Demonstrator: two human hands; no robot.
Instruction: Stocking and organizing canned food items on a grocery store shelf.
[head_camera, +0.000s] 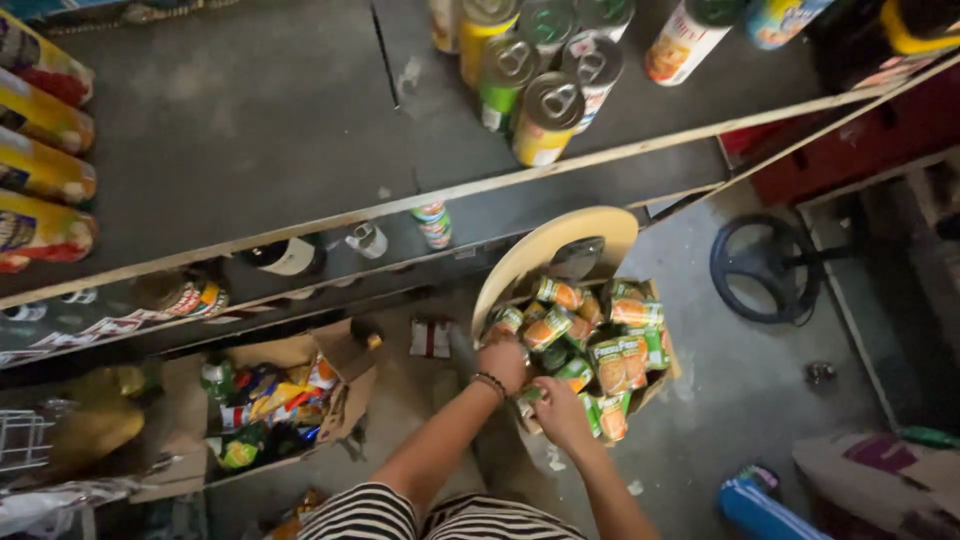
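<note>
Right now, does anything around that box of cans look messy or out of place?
The cans lie jumbled in the cardboard box, not upright. A second open box to its left holds a heap of mixed packets. Both hands, left and right, reach among the cans.

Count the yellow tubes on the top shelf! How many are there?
4. The tubes lie side by side at the left end of the shelf: farthest, next, third, nearest. More may be hidden past the picture's edge.

right hand (560, 412) fingertips hidden among cans (585, 345) — labels blurred
</note>
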